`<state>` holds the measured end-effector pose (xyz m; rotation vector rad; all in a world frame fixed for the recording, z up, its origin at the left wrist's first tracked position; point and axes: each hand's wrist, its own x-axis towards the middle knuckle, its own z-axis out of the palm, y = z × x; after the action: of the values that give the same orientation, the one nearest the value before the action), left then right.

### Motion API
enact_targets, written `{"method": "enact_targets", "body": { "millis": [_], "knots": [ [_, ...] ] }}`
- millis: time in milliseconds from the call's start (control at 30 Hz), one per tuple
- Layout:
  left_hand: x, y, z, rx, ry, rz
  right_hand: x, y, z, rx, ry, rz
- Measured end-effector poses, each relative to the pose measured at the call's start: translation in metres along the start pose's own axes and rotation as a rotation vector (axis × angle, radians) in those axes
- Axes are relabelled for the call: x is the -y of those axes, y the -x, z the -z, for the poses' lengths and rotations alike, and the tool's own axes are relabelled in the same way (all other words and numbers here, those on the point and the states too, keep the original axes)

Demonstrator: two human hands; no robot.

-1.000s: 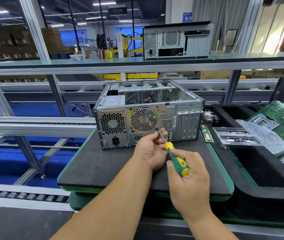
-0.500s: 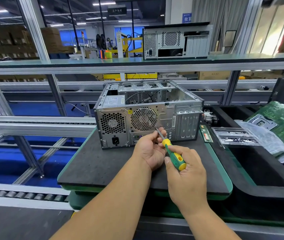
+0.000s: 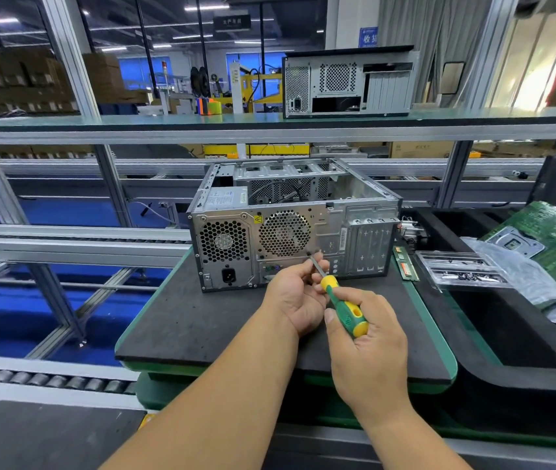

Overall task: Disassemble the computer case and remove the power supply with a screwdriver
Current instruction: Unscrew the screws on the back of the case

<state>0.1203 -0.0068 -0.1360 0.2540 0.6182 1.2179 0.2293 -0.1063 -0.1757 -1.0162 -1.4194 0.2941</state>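
Observation:
An open silver computer case (image 3: pixel 354 228) lies on its side on a black foam mat (image 3: pixel 202 317), rear panel facing me. The power supply (image 3: pixel 224 242) sits in its left end, with a honeycomb grille and a power socket. My right hand (image 3: pixel 368 337) grips a green and yellow screwdriver (image 3: pixel 344 308). Its tip touches the rear panel just below the round fan grille (image 3: pixel 285 234). My left hand (image 3: pixel 298 293) curls its fingers around the metal shaft near the tip.
A clear plastic tray (image 3: pixel 463 269) of screws and memory sticks (image 3: pixel 405 266) lie right of the case. A green motherboard (image 3: pixel 555 242) rests over a black bin (image 3: pixel 507 334). A second case (image 3: pixel 348 83) stands on the upper shelf. Roller conveyors run left.
Both hands and the screwdriver have moved slightly forward toward the case, and the tip now meets the panel below the fan grille.

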Motion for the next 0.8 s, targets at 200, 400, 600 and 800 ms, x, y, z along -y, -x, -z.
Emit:
{"method": "enact_targets", "body": {
  "millis": [200,400,600,800],
  "knots": [
    [-0.0002,0.0006,0.0007,0.014,0.015,0.0,0.0017,-0.0011,-0.0004,0.001,0.023,-0.014],
    [0.0027,0.0025,-0.0009,0.032,-0.064,-0.037,0.0012,-0.0013,0.0002,0.032,0.043,-0.015],
    [0.0019,0.0029,-0.0032,0.04,-0.118,-0.019,0.0067,-0.0039,0.0016,0.024,0.058,-0.08],
    [0.0005,0.0068,-0.0023,0.055,-0.067,0.041,0.0079,-0.0006,0.0023,-0.008,0.03,-0.077]
  ]
}}
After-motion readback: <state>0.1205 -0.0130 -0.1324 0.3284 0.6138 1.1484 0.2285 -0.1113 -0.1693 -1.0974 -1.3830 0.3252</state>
